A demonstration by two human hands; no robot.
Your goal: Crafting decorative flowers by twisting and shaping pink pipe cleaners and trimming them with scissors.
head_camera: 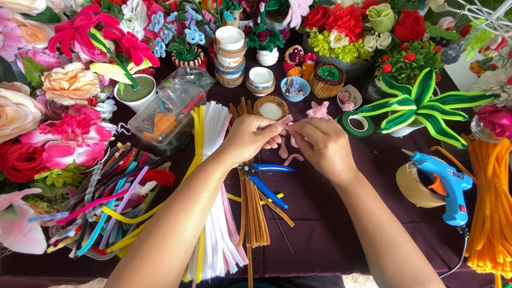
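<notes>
Pink pipe cleaner piece point(284, 122): pinched between left hand point(255, 137) and right hand point(320, 145) above the dark tablecloth point(320, 224), long axis roughly level, left-right. Blue-handled pliers point(266, 181) just below; bare cloth toward the near edge

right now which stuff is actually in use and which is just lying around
In use:
- left hand and right hand, pinching a pink pipe cleaner piece
- loose pink pieces under them

Lying about:
- blue-handled pliers
- blue glue gun
- green tape roll
- orange pipe cleaner bundle
</notes>
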